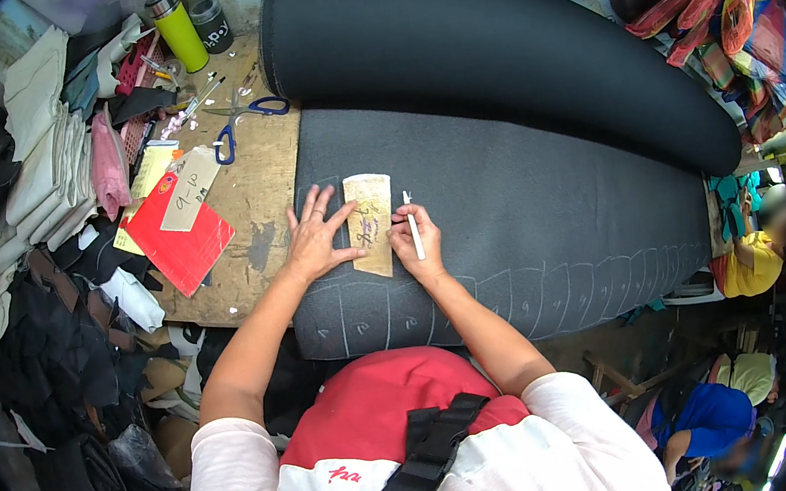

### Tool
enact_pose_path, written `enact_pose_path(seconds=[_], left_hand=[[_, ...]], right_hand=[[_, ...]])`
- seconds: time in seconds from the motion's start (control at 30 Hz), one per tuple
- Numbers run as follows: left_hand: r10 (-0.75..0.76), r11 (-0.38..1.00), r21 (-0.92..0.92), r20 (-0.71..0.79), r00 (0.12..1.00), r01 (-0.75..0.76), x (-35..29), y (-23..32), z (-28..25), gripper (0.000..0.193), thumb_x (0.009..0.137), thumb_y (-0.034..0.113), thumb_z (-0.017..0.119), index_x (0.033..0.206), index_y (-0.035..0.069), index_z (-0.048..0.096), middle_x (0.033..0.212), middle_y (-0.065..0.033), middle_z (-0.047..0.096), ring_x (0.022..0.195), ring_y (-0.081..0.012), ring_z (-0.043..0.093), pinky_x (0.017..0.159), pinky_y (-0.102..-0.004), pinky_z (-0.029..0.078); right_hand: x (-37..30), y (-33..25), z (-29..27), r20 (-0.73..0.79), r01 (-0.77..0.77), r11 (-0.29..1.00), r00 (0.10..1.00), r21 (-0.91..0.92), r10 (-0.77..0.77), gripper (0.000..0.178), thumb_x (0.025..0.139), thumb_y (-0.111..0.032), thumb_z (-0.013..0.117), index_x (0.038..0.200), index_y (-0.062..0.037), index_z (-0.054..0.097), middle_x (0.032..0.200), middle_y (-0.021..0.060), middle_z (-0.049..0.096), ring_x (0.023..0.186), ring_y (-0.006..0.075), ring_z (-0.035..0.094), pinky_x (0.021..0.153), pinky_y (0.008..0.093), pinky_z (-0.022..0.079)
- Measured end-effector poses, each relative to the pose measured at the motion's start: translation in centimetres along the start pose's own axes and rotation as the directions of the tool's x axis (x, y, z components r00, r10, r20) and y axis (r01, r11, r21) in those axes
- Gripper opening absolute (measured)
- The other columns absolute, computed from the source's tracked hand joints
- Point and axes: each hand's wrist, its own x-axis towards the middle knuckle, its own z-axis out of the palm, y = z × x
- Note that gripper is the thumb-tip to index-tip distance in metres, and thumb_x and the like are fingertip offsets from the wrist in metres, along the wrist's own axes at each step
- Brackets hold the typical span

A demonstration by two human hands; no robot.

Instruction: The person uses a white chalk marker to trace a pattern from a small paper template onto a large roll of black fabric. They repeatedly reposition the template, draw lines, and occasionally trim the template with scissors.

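A tan card pattern piece (pixel 372 233) with handwriting lies upright on dark grey fabric (pixel 525 200). My left hand (pixel 318 233) rests with spread fingers at its left edge, thumb and forefinger touching it. In my right hand (pixel 416 245), just beside the card's right edge, is a slim white marking pen (pixel 414 223), pinched between the fingers. White outlines run in a row along the fabric's near edge, and a faint outline shows under my left fingers.
A thick black fabric roll (pixel 488 57) lies across the far side. On the wooden table (pixel 264 197) at left are blue-handled scissors (pixel 244 114), a red card (pixel 181 237) and a green bottle (pixel 176 32). Folded cloth (pixel 42 141) is stacked farther left. Other people sit at far right.
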Motion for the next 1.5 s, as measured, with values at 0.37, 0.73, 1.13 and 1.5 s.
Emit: enact_pose_path(seconds=[0.37,0.73,1.13,1.5], left_hand=[[-0.137,0.989,-0.012,0.265,0.954,0.146,1.0,-1.8,0.3,0.091,0.057,0.052,0.079,0.137,0.035,0.04,0.153,-0.014,0.007,0.141,-0.0332,-0.002,0.105,-0.0665,-0.002],[-0.155,0.988,0.023,0.298,0.942,0.155,1.1,-1.4,0.0,0.088,0.059,0.051,0.078,0.137,0.036,0.04,0.153,-0.0126,0.007,0.141,-0.0326,-0.002,0.105,-0.0665,-0.001],[-0.232,0.972,0.108,0.333,0.914,0.207,2.8,0.8,-1.8,0.089,0.053,0.039,0.085,0.13,0.019,0.046,0.153,-0.013,0.012,0.141,-0.0317,0.005,0.104,-0.0691,0.01],[-0.183,0.972,0.205,0.379,0.907,0.11,6.2,3.3,-2.8,0.095,0.046,0.026,0.089,0.128,0.013,0.042,0.147,-0.0114,0.025,0.137,-0.0259,0.021,0.106,-0.0627,0.019]], right_hand=[[5.3,-4.5,0.2,0.033,0.246,0.871,0.966,-0.426,-0.256,0.024,0.085,-0.024,0.064,0.094,-0.002,0.069,0.085,0.0154,0.069,0.073,0.0225,0.067,0.065,0.0299,0.051],[7.7,-5.4,0.7,0.056,0.157,0.893,0.987,-0.421,-0.148,0.016,0.078,-0.015,0.064,0.084,-0.0013,0.069,0.078,0.0171,0.068,0.071,0.027,0.067,0.069,0.0336,0.052],[-4.7,-7.1,-1.8,0.508,0.402,0.612,0.862,-0.681,-0.001,0.013,0.072,-0.015,0.06,0.078,-0.0054,0.066,0.075,0.0191,0.064,0.071,0.0361,0.064,0.068,0.0433,0.051],[-5.5,-7.3,-3.6,0.313,0.293,0.642,0.946,-0.709,-0.087,0.021,0.082,-0.026,0.06,0.086,-0.0076,0.068,0.066,0.0176,0.063,0.064,0.0331,0.064,0.061,0.0438,0.051]])
